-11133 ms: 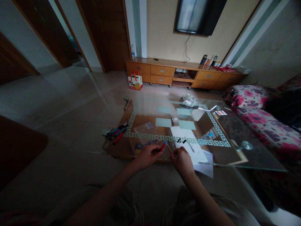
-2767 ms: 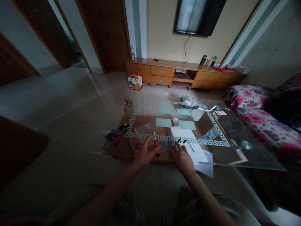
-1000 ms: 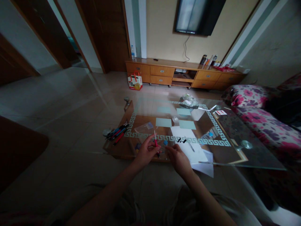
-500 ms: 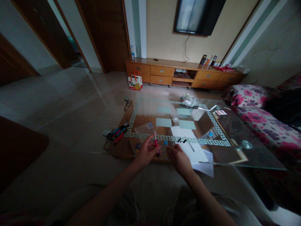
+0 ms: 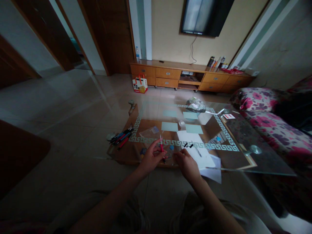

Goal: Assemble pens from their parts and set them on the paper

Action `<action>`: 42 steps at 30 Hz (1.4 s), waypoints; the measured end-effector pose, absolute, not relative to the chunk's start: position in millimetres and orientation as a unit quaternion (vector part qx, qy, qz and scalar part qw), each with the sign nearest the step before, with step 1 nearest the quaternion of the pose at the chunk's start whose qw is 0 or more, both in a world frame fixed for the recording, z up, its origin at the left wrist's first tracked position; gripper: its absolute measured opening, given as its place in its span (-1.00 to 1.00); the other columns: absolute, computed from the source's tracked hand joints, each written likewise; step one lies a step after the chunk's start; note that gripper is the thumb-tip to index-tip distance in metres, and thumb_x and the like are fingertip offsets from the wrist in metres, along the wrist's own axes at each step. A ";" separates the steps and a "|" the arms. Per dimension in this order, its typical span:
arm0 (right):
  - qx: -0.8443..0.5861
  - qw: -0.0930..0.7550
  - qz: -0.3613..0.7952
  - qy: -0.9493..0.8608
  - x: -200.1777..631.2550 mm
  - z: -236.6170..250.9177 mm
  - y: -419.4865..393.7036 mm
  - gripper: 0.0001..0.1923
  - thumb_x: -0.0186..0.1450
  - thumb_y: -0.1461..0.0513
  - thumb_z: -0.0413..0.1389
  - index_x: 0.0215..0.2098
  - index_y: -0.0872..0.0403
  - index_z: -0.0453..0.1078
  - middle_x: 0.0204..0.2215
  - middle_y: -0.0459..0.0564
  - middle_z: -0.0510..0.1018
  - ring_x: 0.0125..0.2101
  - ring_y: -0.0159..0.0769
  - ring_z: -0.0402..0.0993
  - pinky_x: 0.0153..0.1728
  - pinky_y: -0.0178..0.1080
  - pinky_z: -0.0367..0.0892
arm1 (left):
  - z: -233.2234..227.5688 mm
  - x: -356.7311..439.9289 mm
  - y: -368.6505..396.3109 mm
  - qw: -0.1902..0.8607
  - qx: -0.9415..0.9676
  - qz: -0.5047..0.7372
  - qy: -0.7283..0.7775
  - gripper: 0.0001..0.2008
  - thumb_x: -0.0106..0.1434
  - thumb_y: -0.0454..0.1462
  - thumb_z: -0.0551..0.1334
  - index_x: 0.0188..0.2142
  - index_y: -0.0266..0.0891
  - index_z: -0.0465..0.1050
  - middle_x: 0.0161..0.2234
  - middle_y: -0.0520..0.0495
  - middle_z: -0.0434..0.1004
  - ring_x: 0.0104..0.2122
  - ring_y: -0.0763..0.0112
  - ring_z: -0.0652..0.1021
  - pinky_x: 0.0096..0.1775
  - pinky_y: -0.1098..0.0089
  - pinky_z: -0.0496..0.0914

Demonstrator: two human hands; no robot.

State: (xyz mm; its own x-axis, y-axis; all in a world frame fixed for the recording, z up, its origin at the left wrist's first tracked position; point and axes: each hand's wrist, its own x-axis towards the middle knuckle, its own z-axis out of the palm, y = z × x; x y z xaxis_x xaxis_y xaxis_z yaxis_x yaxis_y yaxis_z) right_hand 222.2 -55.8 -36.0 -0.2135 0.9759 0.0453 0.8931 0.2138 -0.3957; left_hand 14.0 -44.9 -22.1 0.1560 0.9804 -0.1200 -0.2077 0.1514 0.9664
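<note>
Left hand: fingers pinched around a red pen, held nearly upright, tip down, over the near edge of the glass table.

Right hand: fingers curled loosely just right of the pen; whether it grips anything cannot be told (the light is dim and the fingertips are small in view).

White sheet: lies flat on the glass beside the right hand, bearing two small black caps and a thin refill.

Bundle of pens: red, blue and black, lying at the table's left edge, well apart from both hands.

Pale green cards: several, spread toward the table's middle.

Clear plastic bag: just beyond the left hand.
</note>
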 end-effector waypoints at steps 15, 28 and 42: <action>-0.533 0.466 0.504 -0.495 214.6 -38.9 -44.7 -0.61 0.20 0.03 0.27 -0.13 0.10 0.45 -0.36 0.00 0.60 -0.40 -0.27 0.52 -0.40 -0.28 0.39 | -22.3 13.3 -45.9 0.628 0.471 0.438 0.439 -0.34 0.17 -0.17 0.38 0.22 -0.18 0.24 -0.28 -0.05 0.55 -0.37 0.34 0.63 -0.26 0.32 0.52; -0.501 0.543 0.555 -0.383 215.6 -30.2 -42.9 -0.60 0.10 0.03 0.37 -0.20 0.07 0.45 -0.39 -0.09 0.56 -0.47 -0.39 0.42 -0.47 -0.36 0.29 | -28.7 13.2 -56.4 0.690 0.549 0.298 0.365 -0.40 0.17 -0.17 0.38 0.19 -0.13 0.32 -0.30 -0.06 0.52 -0.38 0.34 0.59 -0.30 0.31 0.49; -0.505 0.547 0.528 -0.408 212.3 -23.2 -44.3 -0.58 0.10 0.00 0.36 -0.19 0.06 0.46 -0.36 -0.05 0.58 -0.42 -0.34 0.44 -0.44 -0.31 0.32 | -37.6 11.0 -57.6 0.676 0.588 0.262 0.358 -0.42 0.22 -0.19 0.32 0.22 -0.10 0.29 -0.28 -0.08 0.56 -0.41 0.35 0.61 -0.38 0.40 0.45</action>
